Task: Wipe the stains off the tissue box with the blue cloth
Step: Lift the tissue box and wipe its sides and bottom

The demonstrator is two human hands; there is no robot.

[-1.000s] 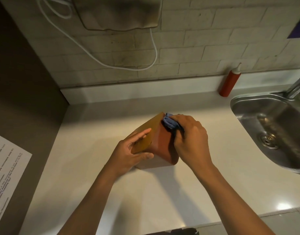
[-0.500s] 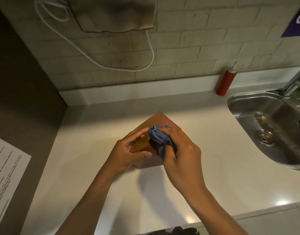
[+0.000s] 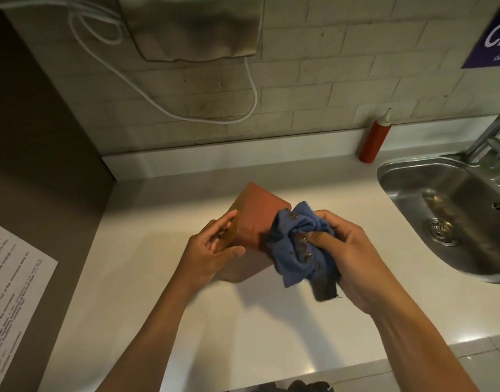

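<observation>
A reddish-brown tissue box (image 3: pixel 257 216) stands tilted on the white counter (image 3: pixel 147 292), one corner pointing away from me. My left hand (image 3: pixel 212 250) grips its left side, fingers along the side face and thumb on the near face. My right hand (image 3: pixel 353 258) holds a bunched blue cloth (image 3: pixel 297 250) at the box's right near edge. Dark brown smears show on the cloth's folds. The cloth covers the box's right lower corner.
A red squeeze bottle (image 3: pixel 374 140) stands at the back ledge. A steel sink (image 3: pixel 452 213) with a tap (image 3: pixel 494 137) lies to the right. A white cable (image 3: pixel 186 108) hangs on the tiled wall. A printed sheet (image 3: pixel 11 301) lies on the dark surface at left.
My right hand has drawn the cloth from the box's far top corner down toward me and to the right. The cloth is now more unbunched with stains showing. My left hand keeps its hold.
</observation>
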